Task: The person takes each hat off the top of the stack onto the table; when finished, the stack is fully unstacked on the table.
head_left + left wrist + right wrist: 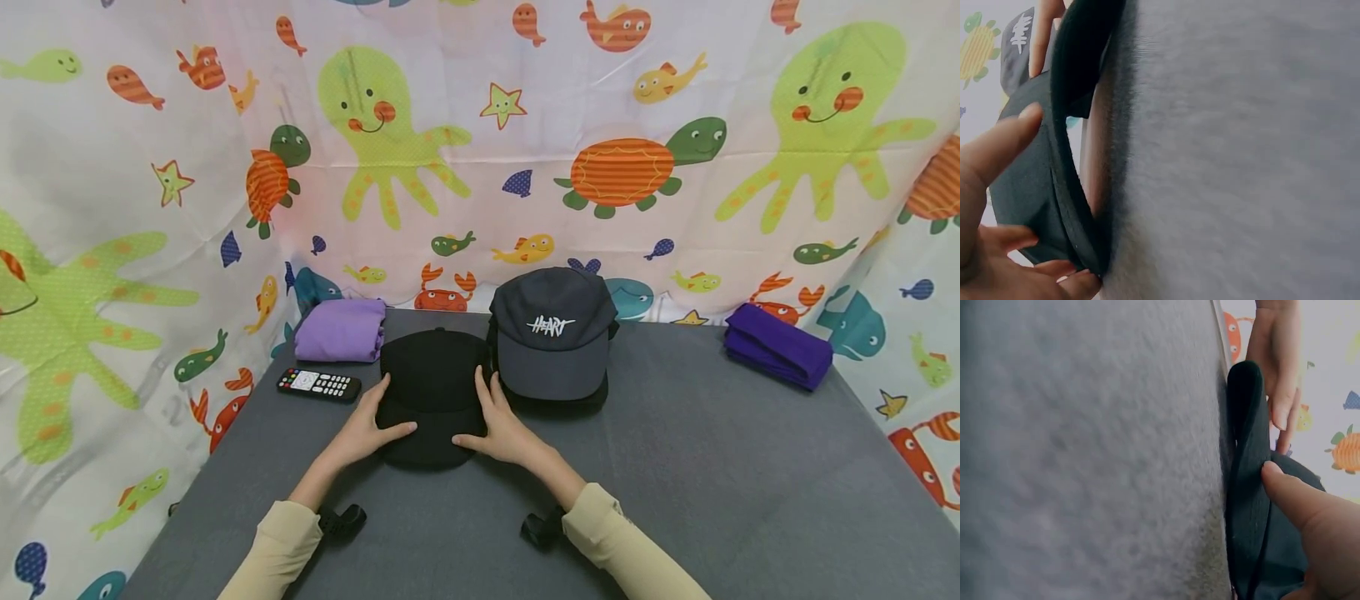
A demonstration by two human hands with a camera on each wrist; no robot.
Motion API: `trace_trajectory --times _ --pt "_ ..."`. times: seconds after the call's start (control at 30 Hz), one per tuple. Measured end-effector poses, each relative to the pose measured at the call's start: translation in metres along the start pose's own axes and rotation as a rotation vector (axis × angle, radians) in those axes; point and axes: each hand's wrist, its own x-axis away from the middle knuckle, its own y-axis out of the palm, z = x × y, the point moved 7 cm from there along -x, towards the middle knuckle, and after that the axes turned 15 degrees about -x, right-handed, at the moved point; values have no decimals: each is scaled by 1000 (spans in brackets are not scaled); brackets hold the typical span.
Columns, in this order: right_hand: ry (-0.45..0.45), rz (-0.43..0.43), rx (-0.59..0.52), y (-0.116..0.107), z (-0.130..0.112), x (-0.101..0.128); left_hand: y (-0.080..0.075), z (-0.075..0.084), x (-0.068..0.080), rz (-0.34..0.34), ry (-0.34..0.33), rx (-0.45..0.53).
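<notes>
A plain black cap [433,375] lies on the grey table, its brim toward me. At its left side, my left hand [366,429] grips it with the thumb over the brim; in the left wrist view, the fingers [1063,275] curl at the cap's edge. From the other side my right hand [508,432] holds the cap, thumb on the brim [1250,506] in the right wrist view. A dark grey cap [557,333] with white "HEART" lettering sits close to the right of the black one, apparently on top of another dark cap [581,404] that is mostly hidden.
Left of the caps are a folded lilac cloth [341,331] and a black remote control [318,384]. A folded dark purple cloth [780,346] lies at the far right of the grey table [712,467]. A sea-animal print curtain [510,125] hangs behind and along both sides.
</notes>
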Motion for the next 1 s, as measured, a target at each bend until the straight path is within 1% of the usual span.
trace_trajectory --times 0.13,0.2,0.3,0.43,0.6,0.8,0.9,1.0 --pt "21 -58 -15 7 -2 8 6 -1 11 -82 17 -41" --pt "28 -83 -17 10 -4 11 7 0 16 -111 35 -58" --pt "39 -116 11 14 -6 15 7 2 23 -144 53 -59" --pt "31 -134 48 17 -9 17 8 3 27 -167 63 -65" --pt "16 -108 52 16 -10 13 8 1 25 -148 54 -85" --pt "-5 -82 55 14 -10 6 4 -4 14 -120 51 -102" --pt "2 -67 75 14 -9 2 4 -5 9 -113 39 -100" --pt "-5 -50 120 12 -9 -2 3 -5 3 -103 31 -88"
